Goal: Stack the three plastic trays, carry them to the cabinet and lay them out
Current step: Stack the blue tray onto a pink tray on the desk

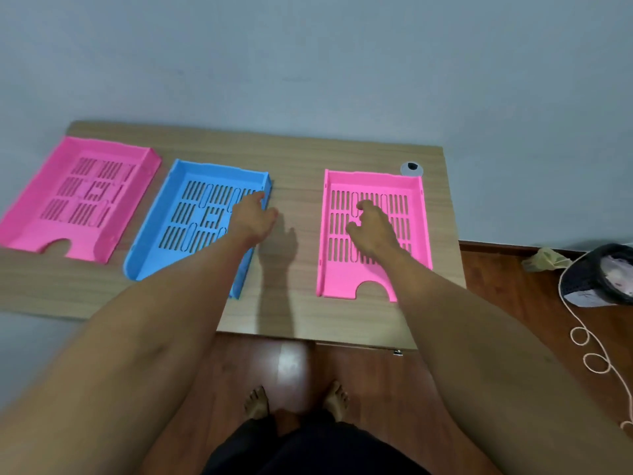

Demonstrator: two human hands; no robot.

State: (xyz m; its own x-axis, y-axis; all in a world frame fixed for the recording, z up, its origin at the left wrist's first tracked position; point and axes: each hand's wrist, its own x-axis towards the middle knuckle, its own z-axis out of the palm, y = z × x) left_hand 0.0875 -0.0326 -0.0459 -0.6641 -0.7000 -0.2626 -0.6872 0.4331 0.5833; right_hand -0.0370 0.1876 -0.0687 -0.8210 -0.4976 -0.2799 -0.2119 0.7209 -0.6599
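Observation:
Three slotted plastic trays lie side by side on the wooden table (294, 159). A pink tray (37, 214) is at the far left, a blue tray (161, 241) sits beside it, and a second pink tray (335, 279) lies to the right. My left hand (251, 219) hovers over the blue tray's right wall, fingers apart and holding nothing. My right hand (371, 228) is above the middle of the right pink tray, fingers loosely curled, with nothing in it.
A grey cable grommet (411, 169) sits at the table's back right. A dark mesh bin (603, 275) and a coiled cord (592, 361) lie on the wooden floor to the right. My bare feet (294, 401) stand at the table's front edge.

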